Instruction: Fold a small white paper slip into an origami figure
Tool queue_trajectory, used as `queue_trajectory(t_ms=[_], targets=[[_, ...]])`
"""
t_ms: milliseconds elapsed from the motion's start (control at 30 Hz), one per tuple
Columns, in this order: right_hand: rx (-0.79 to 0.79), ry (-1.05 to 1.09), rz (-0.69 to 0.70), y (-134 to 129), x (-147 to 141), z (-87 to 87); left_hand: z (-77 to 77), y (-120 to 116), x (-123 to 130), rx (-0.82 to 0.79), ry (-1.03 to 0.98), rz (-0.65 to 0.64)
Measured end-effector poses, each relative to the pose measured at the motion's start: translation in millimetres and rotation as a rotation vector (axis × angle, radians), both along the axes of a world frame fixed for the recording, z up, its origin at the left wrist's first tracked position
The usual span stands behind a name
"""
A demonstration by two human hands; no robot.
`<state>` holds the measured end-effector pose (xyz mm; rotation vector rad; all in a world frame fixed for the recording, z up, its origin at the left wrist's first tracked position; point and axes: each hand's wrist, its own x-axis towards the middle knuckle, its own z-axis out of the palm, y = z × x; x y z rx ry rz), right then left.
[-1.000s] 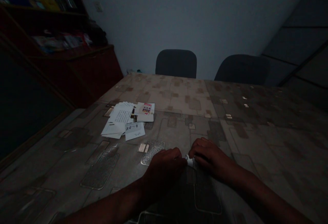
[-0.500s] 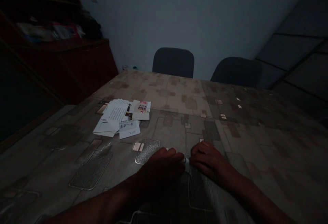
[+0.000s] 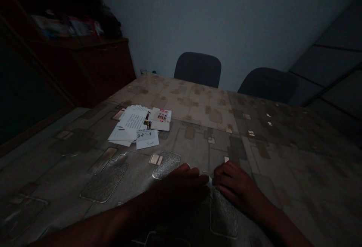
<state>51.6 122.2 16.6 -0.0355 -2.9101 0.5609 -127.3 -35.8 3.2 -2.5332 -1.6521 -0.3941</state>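
Note:
My left hand point(image 3: 186, 184) is closed, knuckles up, low over the patterned tablecloth point(image 3: 192, 145). Close to its right, my right hand point(image 3: 234, 183) is closed too, its fingers curled toward the left one. Between the fingertips of both hands shows a small pale object point(image 3: 210, 182), mostly hidden and too dark to identify. Beyond my left hand, a loose pile of white cards and papers point(image 3: 131, 122) lies on the table, some printed with text. A card with small red and coloured pictures point(image 3: 162, 115) lies at the pile's right side.
Two dark chairs, one at the far edge's middle point(image 3: 198, 68) and one further right point(image 3: 267, 84), stand behind the table. A reddish-brown cabinet point(image 3: 109, 66) with items on its shelves stands at the back left, against a pale wall point(image 3: 212, 17).
The view has shifted slightly, so the pile and chairs appear further right. The hands have come closer together, and less of the pale object shows between them.

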Motion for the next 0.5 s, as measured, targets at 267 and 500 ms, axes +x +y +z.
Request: queue_trajectory(t_ms=[267,500], targets=[[-0.125,-0.064,-0.008,5,11,-1.4,-0.7,-2,-3,0.039,-0.016,-0.054],[-0.102,0.141,-0.062,2,3,-8.7,1.8,7,-10,0.076,0.067,-0.052]])
